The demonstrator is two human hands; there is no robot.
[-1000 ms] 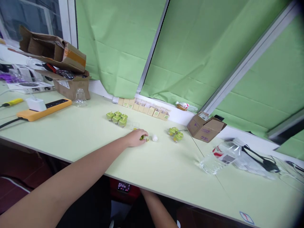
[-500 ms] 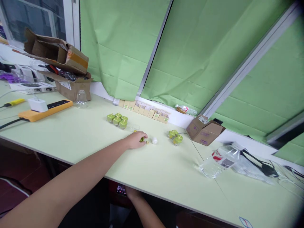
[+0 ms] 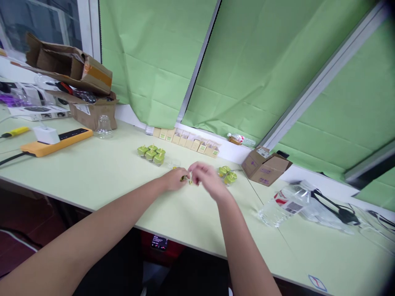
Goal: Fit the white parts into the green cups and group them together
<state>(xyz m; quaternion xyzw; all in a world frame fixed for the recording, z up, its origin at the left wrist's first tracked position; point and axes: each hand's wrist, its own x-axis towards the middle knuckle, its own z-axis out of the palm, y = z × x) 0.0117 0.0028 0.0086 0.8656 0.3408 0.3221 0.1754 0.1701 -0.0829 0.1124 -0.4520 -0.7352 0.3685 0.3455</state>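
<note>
Since the earlier frame the right hand [image 3: 206, 177] had risen from under the table [image 3: 92, 172] to the small green piece [image 3: 184, 178], fingers blurred, grip unclear. Left hand [image 3: 174, 179] pinched that piece, resting mid-table.

Both hands [image 3: 193, 177] meet at sm. green piece [image 3: 184, 178].
</note>
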